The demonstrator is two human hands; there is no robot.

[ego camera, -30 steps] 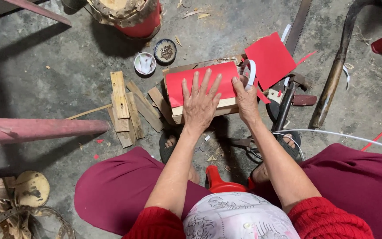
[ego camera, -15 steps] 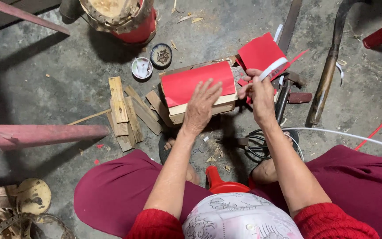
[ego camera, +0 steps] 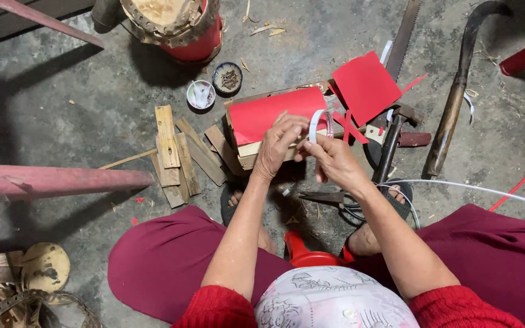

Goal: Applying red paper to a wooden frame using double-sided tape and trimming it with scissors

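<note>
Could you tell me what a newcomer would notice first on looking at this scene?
Probably the bright red paper sheet laid over a wooden block at the centre, with a second red sheet lying just to its right. Directly in front of it, the left hand and right hand meet around a roll of white tape. A red-sided drum stands at the top, and wooden slats lie to the left.
</note>
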